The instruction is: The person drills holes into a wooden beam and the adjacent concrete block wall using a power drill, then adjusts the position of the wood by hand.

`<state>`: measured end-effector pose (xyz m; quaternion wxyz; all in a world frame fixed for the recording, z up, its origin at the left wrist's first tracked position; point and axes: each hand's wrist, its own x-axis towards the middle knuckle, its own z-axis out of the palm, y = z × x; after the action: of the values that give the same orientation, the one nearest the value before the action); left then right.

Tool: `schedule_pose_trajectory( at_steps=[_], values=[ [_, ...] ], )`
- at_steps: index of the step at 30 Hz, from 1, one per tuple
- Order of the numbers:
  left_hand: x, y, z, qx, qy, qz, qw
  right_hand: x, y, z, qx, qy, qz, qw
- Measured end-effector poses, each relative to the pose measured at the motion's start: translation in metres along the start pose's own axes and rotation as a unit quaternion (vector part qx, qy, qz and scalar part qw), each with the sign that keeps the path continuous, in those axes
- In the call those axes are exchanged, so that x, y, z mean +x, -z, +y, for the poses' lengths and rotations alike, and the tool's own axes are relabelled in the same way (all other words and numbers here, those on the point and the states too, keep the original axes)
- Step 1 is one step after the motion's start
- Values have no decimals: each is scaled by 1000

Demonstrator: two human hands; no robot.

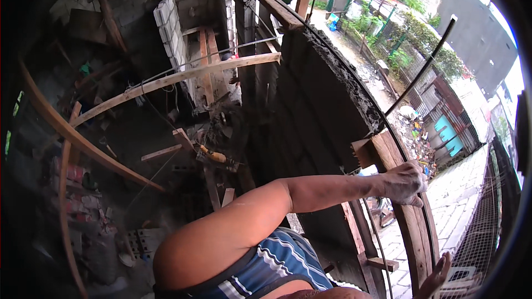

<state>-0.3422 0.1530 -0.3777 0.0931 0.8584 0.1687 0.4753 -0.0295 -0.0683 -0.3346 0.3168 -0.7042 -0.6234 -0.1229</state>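
Note:
My left arm reaches across to the right. My left hand (405, 182) is closed in a fist on top of a rough wooden beam (410, 238), its fingers curled at the beam's outer edge. A thin dark rod (430, 227) runs along that edge and passes under the fist; what the fingers grip is hidden. At the lower right edge, my right hand (436, 278) shows only in part. Its fingers are stretched out beside the beam's near end, apart from it, with nothing seen in them.
A grey wall (327, 105) with a rough mortar top runs ahead from the beam. A dark rod (424, 63) slants up beyond it. Left lies a dim lower space, crossed by a long timber (183, 76), with a yellow-bodied tool (213, 154). Wire mesh (471, 238) stands right.

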Motion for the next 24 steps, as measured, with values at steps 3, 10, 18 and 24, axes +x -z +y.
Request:
schedule_pose_trajectory(
  at_steps=[3,10,18,24],
  values=[
    [0,-11,-6,3,2,-8,1000,5,-21,25,-22,-88,-77,993],
    [-1,-13,-5,36,11,-11,999,6,-43,35,-36,-133,-66,988],
    [-3,-11,-6,45,8,-8,999,6,-51,40,-72,-146,-77,984],
    [-2,-23,-10,58,4,-13,998,-6,-54,145,-432,199,-61,878]
  ],
)
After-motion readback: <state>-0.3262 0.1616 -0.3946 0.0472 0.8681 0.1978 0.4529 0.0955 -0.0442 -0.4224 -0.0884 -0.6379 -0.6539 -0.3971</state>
